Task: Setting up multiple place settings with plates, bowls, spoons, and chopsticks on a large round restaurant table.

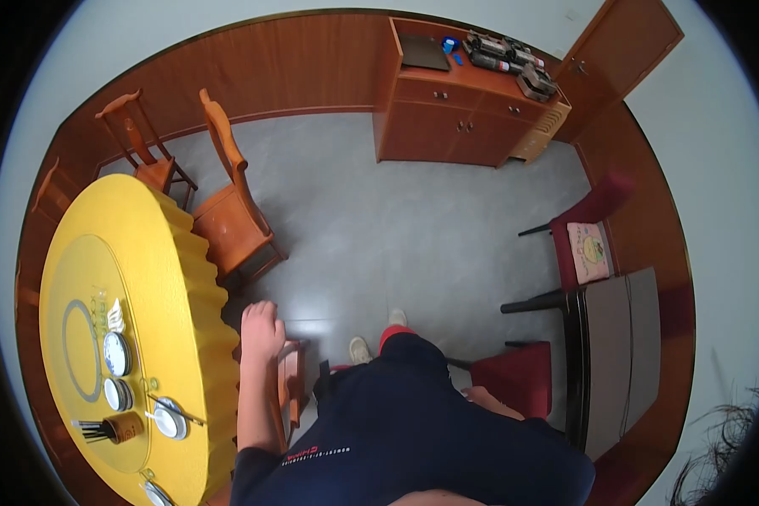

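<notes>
My left hand [262, 326] hangs in the air beside the yellow-clothed round table [190, 354]. Its fingers curl together, nothing shows in it, and the palm faces away from view. Just behind it is a wooden chair [291, 373], partly covered by my forearm. My right hand [477, 396] is low at my side, near a dark red chair [518, 379]; my shirt hides part of it, so its fingers are unclear. On the table's glass turntable [69, 265] are stacked plates [117, 354], stacked bowls [119, 393] and a brown holder [126, 428] with dark chopsticks.
Wooden chairs [228, 221] stand beyond the table. A wooden cabinet [449, 126] against the wall carries a dark tray [424, 52] and metal appliances [506, 57]. At right are a black-edged table [623, 360] and a red chair with a pink cushion [587, 252]. Grey floor [379, 221] lies ahead.
</notes>
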Demonstrator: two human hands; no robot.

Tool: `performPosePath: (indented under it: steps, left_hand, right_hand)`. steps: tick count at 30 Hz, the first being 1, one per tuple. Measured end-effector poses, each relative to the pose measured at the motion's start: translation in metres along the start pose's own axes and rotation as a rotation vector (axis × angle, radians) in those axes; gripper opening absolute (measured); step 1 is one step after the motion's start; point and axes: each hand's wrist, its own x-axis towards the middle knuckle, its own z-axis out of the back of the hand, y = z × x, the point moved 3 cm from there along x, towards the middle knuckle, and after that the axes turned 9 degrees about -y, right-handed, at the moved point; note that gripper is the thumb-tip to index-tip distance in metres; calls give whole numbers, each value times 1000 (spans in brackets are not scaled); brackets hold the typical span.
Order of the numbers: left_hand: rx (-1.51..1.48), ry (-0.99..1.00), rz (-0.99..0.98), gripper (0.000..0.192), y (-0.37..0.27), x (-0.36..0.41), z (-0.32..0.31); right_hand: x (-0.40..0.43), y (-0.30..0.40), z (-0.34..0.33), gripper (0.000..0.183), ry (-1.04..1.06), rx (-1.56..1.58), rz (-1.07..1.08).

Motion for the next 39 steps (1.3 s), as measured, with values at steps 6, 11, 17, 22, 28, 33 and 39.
performPosePath:
  steps: [6,11,17,22,28,33,39]
  left_hand:
    - [-74,42,282,15,13,-7,-10]
    - [296,147,567,21,13,-18,-18]
    - [327,-103,902,17,-10,-46,-14]
    - [136,-161,1235,23,-5,-42,-16]
    - [-153,-73,1455,36,18,-62,-39]
    - [-108,7,1532,38,40,-78,-45]
    - [-149,-64,1665,37,45,-90,-42]
  right_hand:
    - [56,168,87,30,79,-144,-94]
    - [129,378,126,35,162,-302,401]
    - [87,622,50,47,114,-1070,1238]
    - [-31,714,-76,42,422,-1036,1569]
    - [-162,740,-186,36,677,-1056,1679]
    - [-193,774,-228,35,749,-1212,1696]
    - [-205,816,-226,34,500,-1374,1668]
